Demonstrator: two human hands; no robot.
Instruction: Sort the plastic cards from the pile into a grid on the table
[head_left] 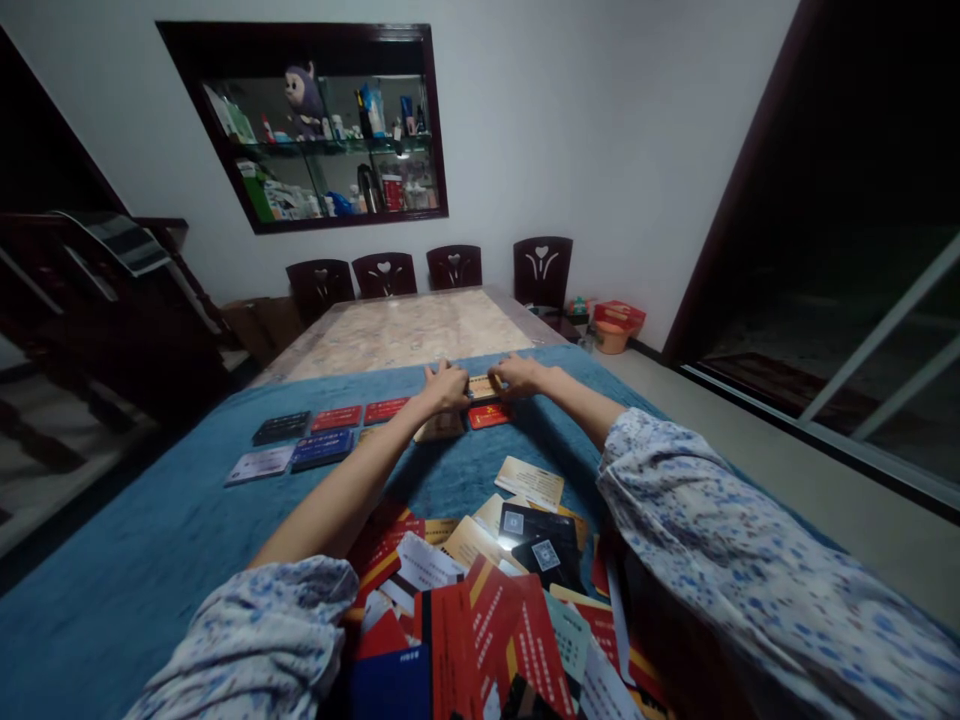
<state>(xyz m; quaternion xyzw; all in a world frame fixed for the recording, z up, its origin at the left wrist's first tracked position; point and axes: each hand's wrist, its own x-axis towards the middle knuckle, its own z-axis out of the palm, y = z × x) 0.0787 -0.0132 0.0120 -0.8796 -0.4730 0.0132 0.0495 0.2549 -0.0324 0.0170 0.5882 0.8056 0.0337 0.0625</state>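
At the far end of the blue cloth, both my hands are at a cream-coloured card (484, 387). My left hand (447, 386) is at its left edge with bent fingers, and my right hand (519, 374) holds its right edge. Just nearer lies a red card (490, 415). A beige card (439, 427) is partly hidden below my left hand. To the left, cards are laid in rows: a black card (281, 428), red cards (337, 418), a blue stack (322, 449) and a white card (260, 464). My left forearm hides part of these rows.
A loose heap of mixed cards (487, 620) lies close to me, between my forearms. A single cream card (530, 481) sits at its far edge. The blue cloth (150, 560) covers the near part of a marble-patterned table (420, 325). Dark chairs (543, 270) stand behind.
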